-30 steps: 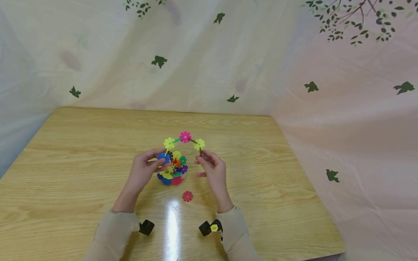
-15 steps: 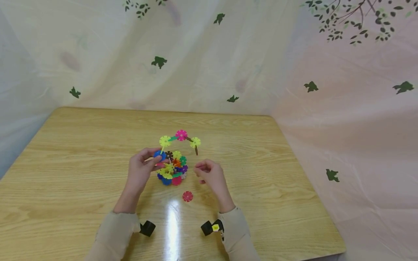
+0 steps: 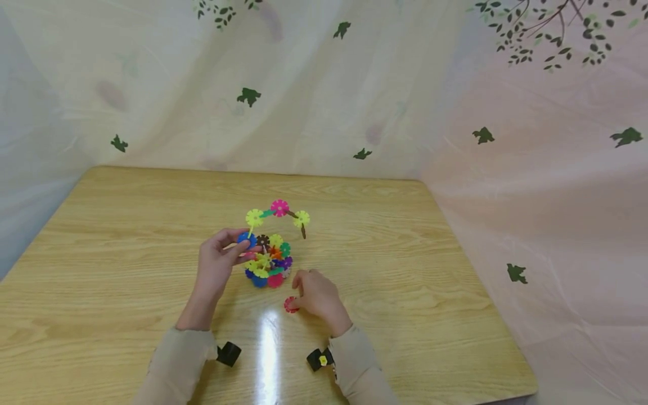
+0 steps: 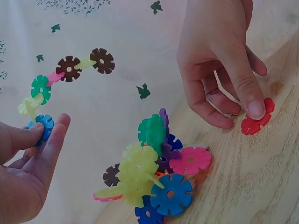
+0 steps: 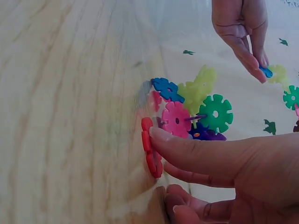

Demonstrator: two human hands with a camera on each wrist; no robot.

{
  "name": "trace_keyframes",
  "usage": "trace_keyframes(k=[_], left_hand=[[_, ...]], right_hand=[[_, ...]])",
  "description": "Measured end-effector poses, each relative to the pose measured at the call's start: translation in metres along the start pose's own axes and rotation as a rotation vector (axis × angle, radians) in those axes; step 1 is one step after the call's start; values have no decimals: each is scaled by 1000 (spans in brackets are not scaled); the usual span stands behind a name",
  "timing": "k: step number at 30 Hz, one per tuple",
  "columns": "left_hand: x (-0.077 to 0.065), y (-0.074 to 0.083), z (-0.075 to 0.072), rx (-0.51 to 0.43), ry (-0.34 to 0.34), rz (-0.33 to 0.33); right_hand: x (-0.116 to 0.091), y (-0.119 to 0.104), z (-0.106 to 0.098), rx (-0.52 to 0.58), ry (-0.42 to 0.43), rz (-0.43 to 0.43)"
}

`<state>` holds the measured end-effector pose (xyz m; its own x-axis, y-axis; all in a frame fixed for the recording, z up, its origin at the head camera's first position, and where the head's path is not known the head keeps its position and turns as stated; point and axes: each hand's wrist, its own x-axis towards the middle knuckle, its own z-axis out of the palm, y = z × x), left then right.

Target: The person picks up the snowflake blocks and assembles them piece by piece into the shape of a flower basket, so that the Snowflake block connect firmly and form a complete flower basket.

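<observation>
My left hand point(image 3: 215, 260) pinches a blue notched plastic disc point(image 3: 246, 241) between thumb and fingers. From it rises an arched chain of interlocking discs point(image 3: 279, 207) in yellow, green, pink and brown; its far brown end hangs free. Near that hand, a cluster of joined multicoloured discs point(image 4: 171, 194) stands on the table. My right hand point(image 3: 321, 296) is low over the table, its thumb touching a loose red disc point(image 4: 255, 126). The other fingers of that hand are bent and look apart from the disc in the left wrist view.
The wooden table point(image 3: 126, 225) reaches back to a pale curtain point(image 3: 304, 101) printed with leaves and birds. Black wrist cameras sit on the left cuff point(image 3: 229, 354) and the right cuff point(image 3: 315, 359). A bright reflection lies on the tabletop nearby.
My right hand has let go of the chain's brown end and come down to the red disc. My left hand has shifted slightly left with the chain.
</observation>
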<state>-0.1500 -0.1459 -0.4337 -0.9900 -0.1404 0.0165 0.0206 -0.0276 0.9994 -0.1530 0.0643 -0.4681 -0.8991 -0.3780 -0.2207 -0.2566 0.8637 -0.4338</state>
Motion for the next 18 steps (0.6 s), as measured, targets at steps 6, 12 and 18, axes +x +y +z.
trace_keyframes(k=[6, 12, 18], left_hand=[[0, 1, 0, -3, -3, -14], [0, 0, 1, -32, 2, -13], [0, -2, 0, -48, 7, -17]], right_hand=[[-3, -1, 0, 17, 17, 6], [-4, -1, 1, 29, -11, 12], [-4, 1, 2, 44, -12, -5]])
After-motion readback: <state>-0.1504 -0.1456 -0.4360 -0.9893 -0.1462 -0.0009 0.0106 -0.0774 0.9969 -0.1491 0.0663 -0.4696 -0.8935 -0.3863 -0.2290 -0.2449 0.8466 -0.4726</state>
